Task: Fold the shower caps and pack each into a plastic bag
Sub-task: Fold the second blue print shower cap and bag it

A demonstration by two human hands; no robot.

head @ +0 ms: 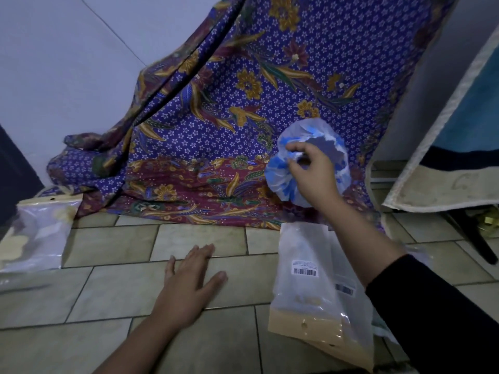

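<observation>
A blue-and-white shower cap (283,168) hangs open and puffed in front of the patterned cloth at centre right. My right hand (313,171) pinches its gathered rim and holds it off the floor. Below that arm a stack of clear plastic bags (310,287) with tan header strips and barcode labels lies on the tiled floor. My left hand (191,282) hovers low over the tiles at centre with fingers spread, holding nothing. A filled bag (35,233) with tan header lies at the far left.
A purple batik cloth (243,103) drapes down the back wall onto the floor. A rug (445,147) hangs at the right over a dark stand leg (478,238). A dark object (13,171) stands at the left edge. Grey floor tiles (113,292) fill the foreground.
</observation>
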